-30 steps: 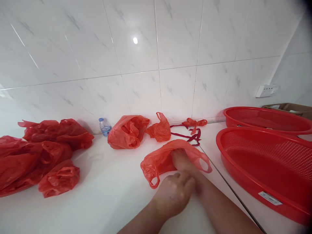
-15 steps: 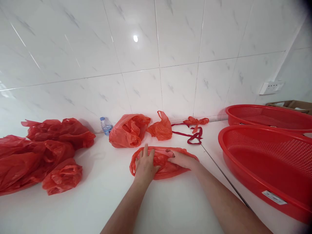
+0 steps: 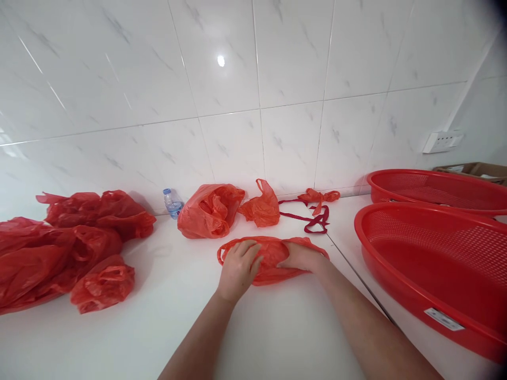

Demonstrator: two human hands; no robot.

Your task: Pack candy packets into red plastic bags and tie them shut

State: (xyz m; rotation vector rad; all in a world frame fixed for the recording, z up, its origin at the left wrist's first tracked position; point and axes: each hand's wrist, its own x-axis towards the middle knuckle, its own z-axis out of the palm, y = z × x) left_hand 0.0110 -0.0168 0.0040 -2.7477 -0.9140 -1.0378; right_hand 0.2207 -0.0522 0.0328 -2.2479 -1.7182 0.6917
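Note:
A red plastic bag (image 3: 273,254) lies on the white tabletop in front of me, its mouth loosely spread toward me. My left hand (image 3: 240,269) is at the bag's left part, fingers curled over its edge and thumb pointing right. On the right part, my right hand (image 3: 301,257) grips the bag, its fingertips partly hidden in the folds. Behind it stand a fuller, bulging red bag (image 3: 209,211) and a smaller red bag (image 3: 263,207) with a looped handle.
A heap of red plastic bags (image 3: 59,253) covers the left side. A water bottle (image 3: 172,203) stands by the tiled wall. Dark red ribbon (image 3: 317,228) and a knotted red bag (image 3: 319,196) lie at the back. Red perforated baskets (image 3: 412,258) fill the right, before a cardboard box (image 3: 475,170).
My left hand's spread fingers have curled in over the bag. The bag has shifted slightly right and flattened. My right hand has moved a little right with it.

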